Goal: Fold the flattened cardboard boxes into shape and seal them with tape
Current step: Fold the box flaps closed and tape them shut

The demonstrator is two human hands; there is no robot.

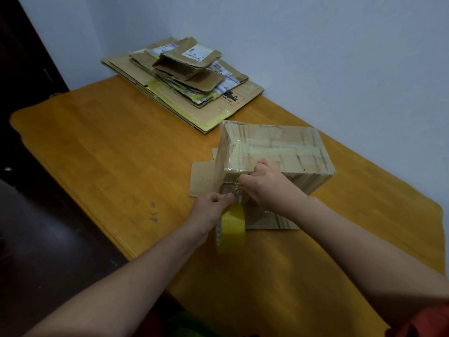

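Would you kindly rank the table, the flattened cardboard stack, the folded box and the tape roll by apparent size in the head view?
1. table
2. flattened cardboard stack and folded box: alike in the picture; the stack lies farther away, so unranked
3. tape roll, smallest

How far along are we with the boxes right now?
One cardboard box stands folded and taped along its top. In hand: the left hand holds the yellow tape roll while the right hand pinches the tape strip at the box's near side. Left: the stack of flattened boxes behind.
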